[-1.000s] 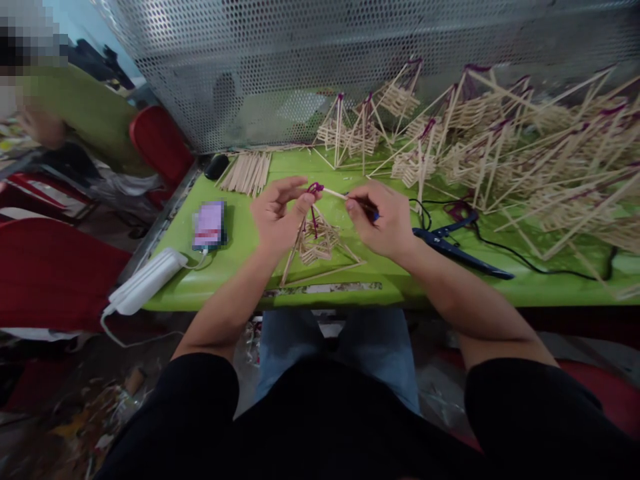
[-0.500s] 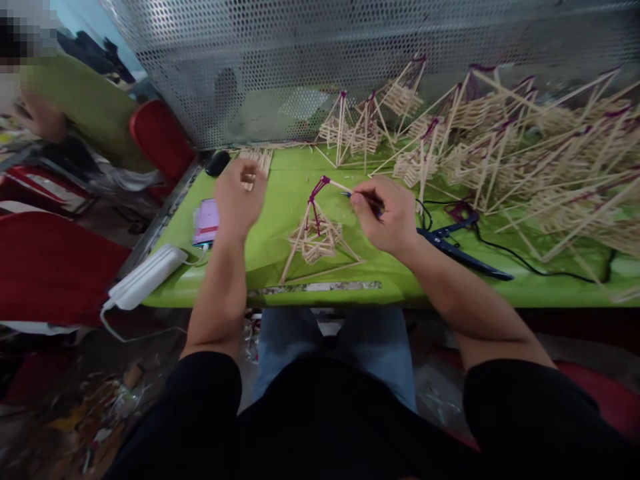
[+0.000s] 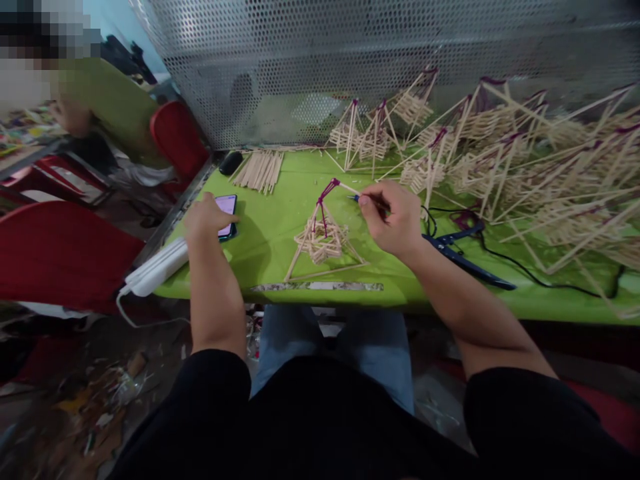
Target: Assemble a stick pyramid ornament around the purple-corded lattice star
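Observation:
In front of me on the green table stands a small frame of thin wooden sticks (image 3: 323, 243), its top lashed with purple string (image 3: 327, 192). My right hand (image 3: 395, 217) is closed at the end of a wooden stick (image 3: 349, 189) that runs to the purple binding. A slim blue piece with a pointed tip (image 3: 355, 198) also pokes out of those fingers; its kind is unclear. My left hand (image 3: 203, 217) is at a phone (image 3: 227, 208), one digit stretched across its lit screen. The other left fingers are partly hidden.
Several similar stick frames (image 3: 520, 157) crowd the table's right and back. Dark-handled pliers (image 3: 465, 263) and a black cable (image 3: 540, 275) lie right of my hand. Loose sticks (image 3: 260, 170), a black mouse (image 3: 231, 163) and a white power strip (image 3: 160, 267) are left. Another person (image 3: 110, 100) sits beyond.
My left hand has moved down and left, from beside the loose sticks to the phone. My right hand keeps its hold. The whole view has shifted slightly.

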Motion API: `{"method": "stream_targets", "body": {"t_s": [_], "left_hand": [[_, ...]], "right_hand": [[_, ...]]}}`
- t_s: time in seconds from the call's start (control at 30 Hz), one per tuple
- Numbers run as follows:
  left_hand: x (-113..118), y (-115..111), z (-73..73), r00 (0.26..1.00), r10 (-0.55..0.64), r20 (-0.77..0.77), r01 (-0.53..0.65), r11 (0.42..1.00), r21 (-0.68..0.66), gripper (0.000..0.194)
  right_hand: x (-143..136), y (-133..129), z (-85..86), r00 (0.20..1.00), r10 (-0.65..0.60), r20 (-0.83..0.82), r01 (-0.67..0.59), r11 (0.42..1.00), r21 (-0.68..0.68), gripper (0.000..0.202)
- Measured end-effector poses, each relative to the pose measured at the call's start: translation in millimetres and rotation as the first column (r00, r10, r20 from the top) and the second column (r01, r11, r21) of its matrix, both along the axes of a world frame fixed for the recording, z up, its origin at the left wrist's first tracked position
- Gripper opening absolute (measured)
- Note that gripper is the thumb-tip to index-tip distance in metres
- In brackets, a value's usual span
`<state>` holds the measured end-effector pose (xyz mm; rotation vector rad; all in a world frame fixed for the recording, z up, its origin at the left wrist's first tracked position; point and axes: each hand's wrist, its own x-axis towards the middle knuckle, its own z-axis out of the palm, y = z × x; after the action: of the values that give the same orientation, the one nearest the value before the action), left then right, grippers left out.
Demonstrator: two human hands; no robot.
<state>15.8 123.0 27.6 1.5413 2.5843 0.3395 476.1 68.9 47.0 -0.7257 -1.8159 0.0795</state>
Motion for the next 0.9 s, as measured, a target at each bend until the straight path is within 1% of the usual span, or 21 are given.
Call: {"method": "stream_targets", "body": {"t_s": [0.07,0.13,0.2,0.3,0.37,0.43,0.47,0.5,0.53,0.6,0.67,0.77,0.9], "left_hand": [[1.3,-4.7,2.0,0.999,0.018,-0.036,-0.019,0.999,-0.034,0.136],[2.3,-8.2,3.5,0.999,0.036,-0.016,-0.036,0.999,-0.030,0.130],[2.1,-9.9,3.2,0.999,0.045,0.003,-0.045,0.999,-0.014,0.130],[-1.3,-8.3,-1.5,0.999,0.044,0.015,-0.044,0.998,0.048,0.131],[-5.4,-4.7,-6.4,0.994,0.039,0.101,-0.055,0.986,0.159,0.123],[-9.8,-0.3,-11.1,0.976,0.003,0.219,-0.072,0.949,0.308,0.110],[-11.7,1.8,-12.9,0.966,-0.010,0.259,-0.086,0.929,0.359,0.106],[-13.2,3.6,-14.2,0.960,-0.016,0.280,-0.097,0.919,0.383,0.104],[-14.2,4.8,-15.0,0.959,-0.011,0.283,-0.101,0.921,0.377,0.105],[-14.8,5.9,-15.2,0.964,0.015,0.267,-0.101,0.944,0.313,0.110],[-13.8,5.7,-14.7,0.963,0.042,0.266,-0.119,0.953,0.279,0.113],[-12.1,4.8,-14.2,0.957,0.056,0.285,-0.146,0.941,0.304,0.111],[-13.7,3.3,-13.5,0.953,0.020,0.301,-0.127,0.932,0.340,0.101]], "right_hand": [[-0.5,0.1,-0.5,1.000,0.004,-0.005,-0.004,1.000,0.003,0.014],[-0.9,0.6,-1.2,1.000,0.008,-0.009,-0.008,1.000,0.003,0.014],[-0.7,1.3,-1.7,1.000,0.005,-0.009,-0.005,1.000,-0.004,0.016],[0.0,1.9,-2.0,1.000,-0.009,0.000,0.009,1.000,-0.023,0.019],[0.3,1.7,-2.1,1.000,-0.014,0.006,0.014,1.000,-0.028,0.020],[0.3,1.6,-2.4,1.000,-0.014,0.008,0.014,1.000,-0.021,0.019],[0.2,1.7,-2.6,1.000,-0.014,0.008,0.014,1.000,-0.017,0.019],[0.1,1.8,-2.8,1.000,-0.014,0.009,0.014,1.000,-0.013,0.018],[0.0,2.1,-3.0,1.000,-0.012,0.009,0.013,1.000,-0.009,0.018],[-0.1,2.8,-3.2,1.000,-0.008,0.006,0.008,1.000,-0.007,0.017],[-0.2,3.6,-2.9,1.000,-0.001,0.004,0.001,1.000,-0.006,0.017],[-0.2,4.3,-2.2,1.000,-0.004,0.005,0.004,1.000,-0.004,0.017],[0.3,3.0,-3.3,1.000,0.001,0.006,-0.001,1.000,-0.010,0.015]]}}
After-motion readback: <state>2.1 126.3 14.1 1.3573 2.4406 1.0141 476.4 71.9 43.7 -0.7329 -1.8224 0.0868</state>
